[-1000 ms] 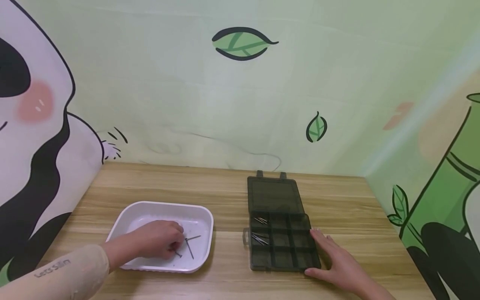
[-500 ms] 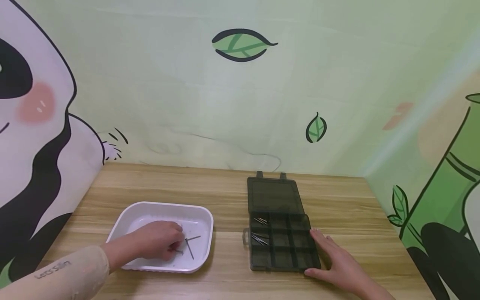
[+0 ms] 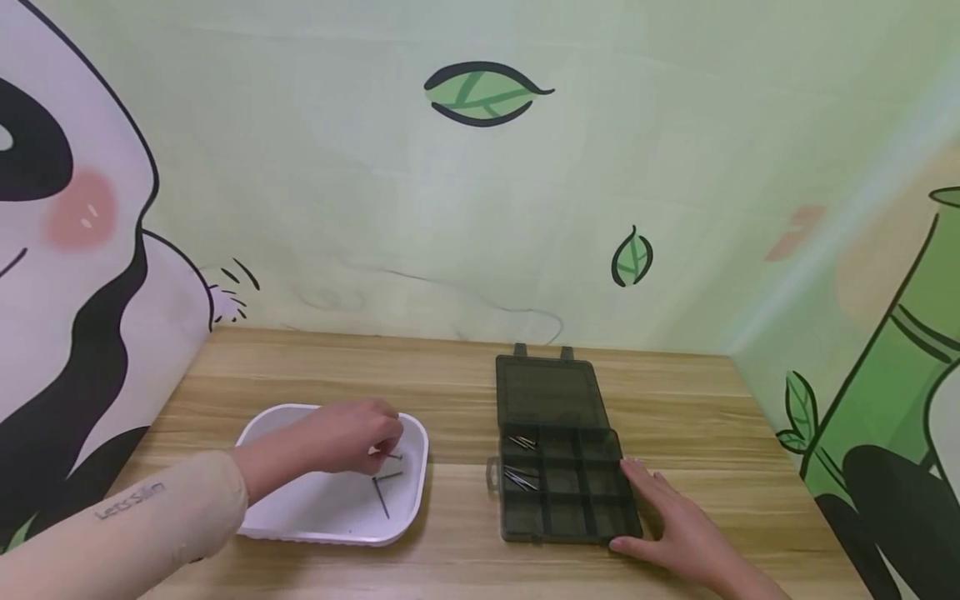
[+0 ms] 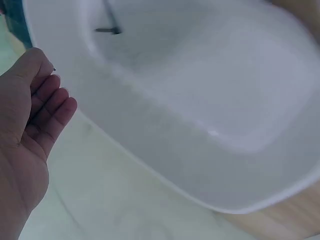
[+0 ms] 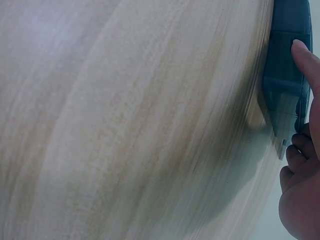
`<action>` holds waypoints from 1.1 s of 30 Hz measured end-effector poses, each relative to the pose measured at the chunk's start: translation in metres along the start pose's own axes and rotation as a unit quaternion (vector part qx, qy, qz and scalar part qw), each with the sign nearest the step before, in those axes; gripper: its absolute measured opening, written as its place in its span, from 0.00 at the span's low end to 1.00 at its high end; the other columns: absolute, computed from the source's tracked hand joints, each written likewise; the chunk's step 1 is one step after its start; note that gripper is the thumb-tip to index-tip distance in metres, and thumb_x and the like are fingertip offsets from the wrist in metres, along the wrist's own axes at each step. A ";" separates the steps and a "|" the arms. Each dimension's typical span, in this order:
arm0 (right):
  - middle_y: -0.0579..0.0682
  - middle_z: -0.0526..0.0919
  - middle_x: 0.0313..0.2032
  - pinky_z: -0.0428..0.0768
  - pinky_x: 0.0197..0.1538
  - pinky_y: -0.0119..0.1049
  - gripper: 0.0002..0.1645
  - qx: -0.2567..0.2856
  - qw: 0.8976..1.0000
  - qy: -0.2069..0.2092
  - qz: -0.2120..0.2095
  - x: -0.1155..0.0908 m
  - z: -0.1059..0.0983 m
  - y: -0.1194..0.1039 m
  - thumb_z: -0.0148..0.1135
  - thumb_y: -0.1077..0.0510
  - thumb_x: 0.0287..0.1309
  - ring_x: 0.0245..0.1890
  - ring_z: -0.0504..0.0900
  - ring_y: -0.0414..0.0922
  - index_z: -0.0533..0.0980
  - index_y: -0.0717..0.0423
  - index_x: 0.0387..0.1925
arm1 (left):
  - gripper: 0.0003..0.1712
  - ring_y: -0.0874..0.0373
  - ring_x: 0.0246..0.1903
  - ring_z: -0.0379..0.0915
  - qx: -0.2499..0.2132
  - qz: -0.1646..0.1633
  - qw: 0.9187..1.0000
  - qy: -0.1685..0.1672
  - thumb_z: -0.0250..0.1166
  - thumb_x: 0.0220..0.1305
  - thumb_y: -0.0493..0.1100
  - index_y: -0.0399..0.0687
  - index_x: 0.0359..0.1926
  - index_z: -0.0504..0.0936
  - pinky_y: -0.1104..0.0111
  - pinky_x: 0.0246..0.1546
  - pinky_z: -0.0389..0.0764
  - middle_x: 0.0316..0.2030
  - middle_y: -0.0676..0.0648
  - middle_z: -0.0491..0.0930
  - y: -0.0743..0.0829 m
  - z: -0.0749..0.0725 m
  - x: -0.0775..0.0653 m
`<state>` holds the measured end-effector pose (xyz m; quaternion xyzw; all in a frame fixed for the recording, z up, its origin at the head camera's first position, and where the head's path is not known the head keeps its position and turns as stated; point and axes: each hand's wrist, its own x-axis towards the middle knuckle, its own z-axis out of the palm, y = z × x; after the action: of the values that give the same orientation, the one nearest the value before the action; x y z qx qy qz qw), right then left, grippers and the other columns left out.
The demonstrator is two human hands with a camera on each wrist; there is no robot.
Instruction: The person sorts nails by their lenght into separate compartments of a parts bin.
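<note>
My left hand (image 3: 352, 437) is over the right part of a white tray (image 3: 300, 517). Its thumb and index finger pinch a nail (image 3: 395, 456), whose head pokes out below the fingers in the head view; in the left wrist view only a dark tip shows past the thumb. Two more nails (image 3: 381, 497) lie on the tray floor. My right hand (image 3: 686, 533) holds the near right corner of a dark see-through compartment box (image 3: 566, 537), thumb on the front edge and fingers along the right side. The box's lid (image 3: 551, 392) is folded back.
Several nails (image 3: 522, 479) lie in the middle left compartment, and several shorter ones (image 3: 523, 442) in the far left one. Wooden tabletop (image 3: 461, 417) runs between tray and box. A printed wall sheet (image 3: 337, 167) rises behind and at both sides.
My left hand has risen from the tray's middle and moved toward its far right side, with a nail between its fingers. The right hand has stayed at the box.
</note>
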<state>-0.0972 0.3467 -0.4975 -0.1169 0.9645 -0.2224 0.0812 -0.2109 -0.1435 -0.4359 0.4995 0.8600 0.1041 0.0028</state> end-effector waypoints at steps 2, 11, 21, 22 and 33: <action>0.63 0.65 0.79 0.67 0.72 0.67 0.68 -0.001 1.000 0.001 0.000 0.000 0.000 0.000 0.75 0.24 0.51 0.76 0.65 0.70 0.60 0.55 0.82 | 0.15 0.68 0.24 0.61 -0.001 0.012 1.000 0.001 0.70 0.46 0.31 0.54 0.22 0.74 0.75 0.25 0.66 0.23 0.59 0.68 0.004 -0.005 0.012; 0.63 0.65 0.78 0.66 0.73 0.66 0.68 -0.001 1.000 0.001 0.002 0.000 0.000 0.000 0.74 0.23 0.51 0.76 0.65 0.69 0.61 0.55 0.82 | 0.10 0.64 0.28 0.70 0.044 0.051 0.997 -0.029 0.71 0.56 0.34 0.52 0.26 0.79 0.72 0.30 0.75 0.25 0.58 0.74 0.020 -0.011 0.073; 0.63 0.65 0.79 0.67 0.71 0.68 0.68 0.006 1.000 0.004 0.004 -0.001 0.000 -0.001 0.77 0.26 0.51 0.75 0.65 0.72 0.61 0.54 0.82 | 0.11 0.60 0.29 0.74 0.071 0.071 0.995 -0.006 0.72 0.58 0.36 0.52 0.25 0.79 0.70 0.29 0.75 0.26 0.56 0.76 0.034 0.005 0.124; 0.63 0.65 0.79 0.67 0.71 0.68 0.68 0.006 1.000 0.004 0.002 -0.001 0.000 -0.001 0.77 0.26 0.51 0.75 0.65 0.72 0.61 0.55 0.82 | 0.11 0.60 0.29 0.75 0.074 0.070 0.995 -0.007 0.72 0.58 0.36 0.52 0.25 0.79 0.70 0.30 0.76 0.26 0.56 0.76 0.035 0.007 0.128; 0.63 0.66 0.78 0.68 0.71 0.67 0.67 0.005 1.000 0.006 -0.003 -0.002 -0.002 -0.003 0.77 0.27 0.51 0.75 0.66 0.71 0.61 0.55 0.82 | 0.09 0.58 0.34 0.73 0.116 0.080 0.990 -0.032 0.67 0.59 0.35 0.52 0.27 0.78 0.69 0.30 0.77 0.29 0.56 0.75 0.043 0.028 0.159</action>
<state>-0.0951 0.3451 -0.4939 -0.1178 0.9635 -0.2283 0.0749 -0.2500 0.0186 -0.4398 0.5663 0.8233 -0.0128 -0.0365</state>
